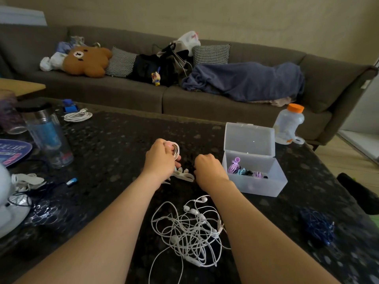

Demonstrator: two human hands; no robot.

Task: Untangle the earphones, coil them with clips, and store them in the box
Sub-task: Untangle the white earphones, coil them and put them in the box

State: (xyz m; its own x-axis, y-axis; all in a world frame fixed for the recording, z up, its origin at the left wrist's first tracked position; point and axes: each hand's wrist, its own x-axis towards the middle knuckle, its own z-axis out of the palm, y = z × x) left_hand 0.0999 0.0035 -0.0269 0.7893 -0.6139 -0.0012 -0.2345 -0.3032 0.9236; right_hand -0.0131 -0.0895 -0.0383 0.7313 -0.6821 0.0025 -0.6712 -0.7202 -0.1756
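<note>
— While the left grip clasps a coil, what's the right grip doing?
— Curled beside the clips; can't tell if holding. The tangle lies nearer than both, box right of that grip

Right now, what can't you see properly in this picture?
Head view, each:
Right hand: its back hides the fingers, so whether it holds anything is unclear.
White earphone coil: partly covered by the left hand gripping it.
Box contents: blurred by the frosted wall.
Pale clips: partly behind both hands.
</note>
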